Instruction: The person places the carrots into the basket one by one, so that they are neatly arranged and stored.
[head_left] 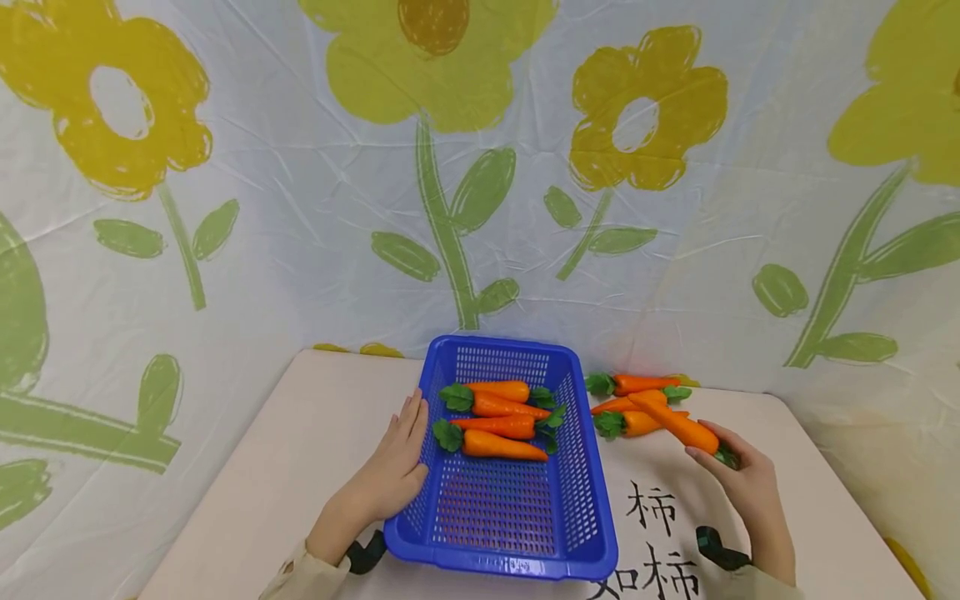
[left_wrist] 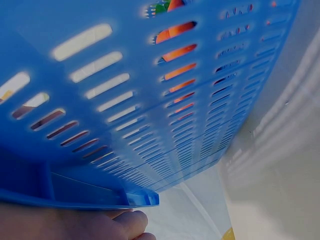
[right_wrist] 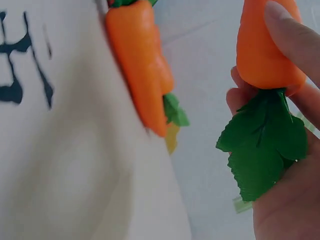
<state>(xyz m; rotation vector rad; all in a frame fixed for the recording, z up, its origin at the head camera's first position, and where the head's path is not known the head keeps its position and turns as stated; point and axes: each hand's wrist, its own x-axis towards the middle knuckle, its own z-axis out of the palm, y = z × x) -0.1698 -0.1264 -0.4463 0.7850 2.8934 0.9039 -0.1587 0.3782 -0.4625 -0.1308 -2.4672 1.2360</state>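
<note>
A blue plastic basket (head_left: 495, 508) stands on the white table with several orange carrots (head_left: 502, 446) with green leaves lying crosswise in its far half. Along the basket's left rim rests my left hand (head_left: 386, 475), its fingers straight. In the left wrist view the slotted basket wall (left_wrist: 165, 135) fills much of the frame, and the fingers (left_wrist: 132, 224) show below the rim. To the right of the basket, my right hand (head_left: 746, 479) holds a carrot (head_left: 678, 423) by its thick leafy end, its tip pointing up-left. The right wrist view shows thumb and fingers around that carrot (right_wrist: 265, 55).
Three more carrots (head_left: 645, 384) lie on the table (head_left: 750, 417) just right of the basket, under and beyond the held one. Black brush characters (head_left: 651, 510) mark the cloth at the near right. A flower-printed curtain (head_left: 315, 208) closes off the back and sides.
</note>
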